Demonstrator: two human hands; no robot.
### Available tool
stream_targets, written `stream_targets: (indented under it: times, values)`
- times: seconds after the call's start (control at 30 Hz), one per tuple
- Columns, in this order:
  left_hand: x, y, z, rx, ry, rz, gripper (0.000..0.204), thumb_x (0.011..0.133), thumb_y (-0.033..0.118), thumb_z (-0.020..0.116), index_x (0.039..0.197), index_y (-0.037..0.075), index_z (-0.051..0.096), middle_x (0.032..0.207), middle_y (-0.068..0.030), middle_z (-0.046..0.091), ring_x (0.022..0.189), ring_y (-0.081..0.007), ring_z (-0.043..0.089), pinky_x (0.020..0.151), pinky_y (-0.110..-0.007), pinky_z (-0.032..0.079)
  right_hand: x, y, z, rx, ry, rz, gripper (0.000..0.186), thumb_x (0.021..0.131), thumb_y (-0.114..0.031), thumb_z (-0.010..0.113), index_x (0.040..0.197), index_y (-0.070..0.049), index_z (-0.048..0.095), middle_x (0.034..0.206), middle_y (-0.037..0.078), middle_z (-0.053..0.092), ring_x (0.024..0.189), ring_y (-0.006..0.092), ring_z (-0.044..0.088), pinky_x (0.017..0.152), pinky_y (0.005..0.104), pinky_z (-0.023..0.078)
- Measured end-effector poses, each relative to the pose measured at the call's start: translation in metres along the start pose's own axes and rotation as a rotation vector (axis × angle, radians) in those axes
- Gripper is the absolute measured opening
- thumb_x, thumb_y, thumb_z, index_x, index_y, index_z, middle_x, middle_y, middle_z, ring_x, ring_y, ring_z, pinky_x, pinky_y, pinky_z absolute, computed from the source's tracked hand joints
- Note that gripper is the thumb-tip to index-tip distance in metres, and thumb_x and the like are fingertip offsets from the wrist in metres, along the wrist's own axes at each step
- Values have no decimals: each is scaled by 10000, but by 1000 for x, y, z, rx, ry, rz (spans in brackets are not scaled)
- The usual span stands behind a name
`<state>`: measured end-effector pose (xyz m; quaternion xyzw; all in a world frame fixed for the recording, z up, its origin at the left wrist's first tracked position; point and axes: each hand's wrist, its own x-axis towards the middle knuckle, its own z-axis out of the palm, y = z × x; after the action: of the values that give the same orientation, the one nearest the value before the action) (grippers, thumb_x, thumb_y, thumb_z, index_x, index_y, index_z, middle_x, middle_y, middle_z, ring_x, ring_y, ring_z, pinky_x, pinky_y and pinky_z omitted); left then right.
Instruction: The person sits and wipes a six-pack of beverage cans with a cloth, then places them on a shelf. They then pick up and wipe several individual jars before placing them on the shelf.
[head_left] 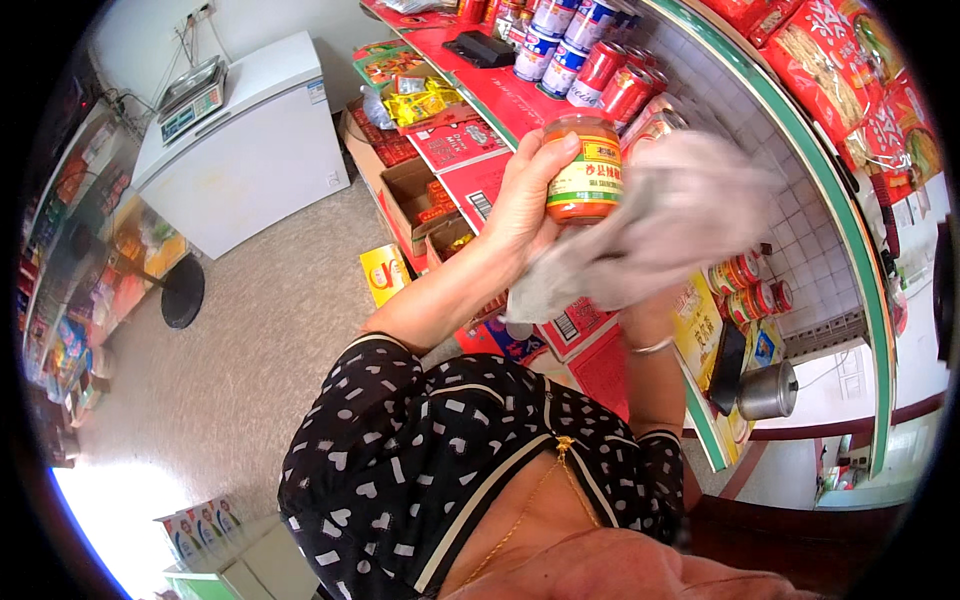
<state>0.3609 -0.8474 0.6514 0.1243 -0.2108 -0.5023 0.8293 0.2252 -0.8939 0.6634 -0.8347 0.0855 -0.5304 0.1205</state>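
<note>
My left hand (pixel 528 190) is wrapped round a glass jar (pixel 585 172) with an orange-red filling and a yellow and green label, its thumb pressed along the side near the lid. The jar is held up in front of the shelf, slightly tilted. A greyish-white cloth (pixel 670 225), blurred by motion, touches or overlaps the jar's right side. My right hand (pixel 648 318) is on the cloth from below, with a bangle at the wrist. The cloth covers its fingers.
Several blue-white cans (pixel 552 58) and red cans (pixel 626 90) line the red shelf (pixel 500 85). More jars (pixel 745 290) stand at the right, near a metal pot (pixel 768 390). Red noodle packs (pixel 825 70) are above. Open cartons (pixel 408 200) sit below; a chest freezer (pixel 250 150) carries a scale (pixel 193 105).
</note>
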Motion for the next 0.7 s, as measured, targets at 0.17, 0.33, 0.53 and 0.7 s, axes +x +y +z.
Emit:
stream_targets:
  times: [0.17,0.33,0.53,0.7]
  values:
    - [-5,-8,-8,-174,-13,-216,281,933,268,575,1110,50,568,1046,-87,639,967,-212,627,845,-360,535,-4,6,38,-225,134,-259,451,934,-317,560,1256,-4,528,1352,287,424,1209,415,457,1013,442,375]
    - [-1,-8,4,-179,108,-152,297,960,302,539,1149,75,564,1087,-87,641,1033,-224,614,931,-379,494,6,13,31,68,126,-2,449,974,-333,486,1239,26,531,1338,243,469,1223,359,474,1046,434,346]
    - [0,-8,-2,-188,125,-216,419,964,413,510,1198,69,558,1133,-93,641,1043,-227,613,940,-403,496,-13,18,43,168,80,152,570,945,-345,529,1352,38,414,1396,187,444,1304,291,415,1095,406,299]
    - [-2,-22,-8,-113,70,-76,462,938,338,594,1228,8,452,1092,-128,603,948,-223,625,843,-386,532,-29,28,37,374,143,311,464,907,-173,544,1307,42,447,1314,175,511,1207,277,506,1045,378,368]
